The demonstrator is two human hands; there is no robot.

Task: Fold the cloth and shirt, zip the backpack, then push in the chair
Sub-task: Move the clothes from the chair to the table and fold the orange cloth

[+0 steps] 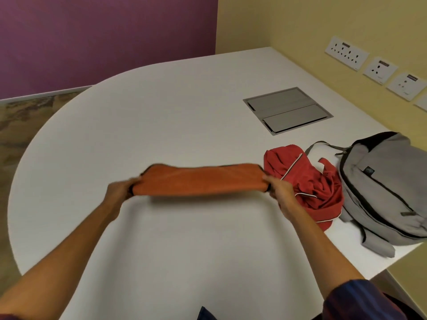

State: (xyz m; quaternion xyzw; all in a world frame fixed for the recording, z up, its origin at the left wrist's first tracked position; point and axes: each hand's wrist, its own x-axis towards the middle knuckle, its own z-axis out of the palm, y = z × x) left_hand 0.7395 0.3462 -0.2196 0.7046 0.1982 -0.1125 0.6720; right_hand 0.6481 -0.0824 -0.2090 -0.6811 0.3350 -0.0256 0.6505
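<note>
Cloth (198,180): one, blurred, apparently folded, gripped by two hands (280,189).

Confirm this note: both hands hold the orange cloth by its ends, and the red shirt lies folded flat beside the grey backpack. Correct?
Not quite. In the head view the red shirt lies crumpled, not folded flat. The rest stands: left hand and right hand hold the orange cloth by its ends, beside the grey backpack.

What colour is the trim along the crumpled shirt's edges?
White piping on the red shirt, clearest in the head view, beside the grey backpack.
</note>
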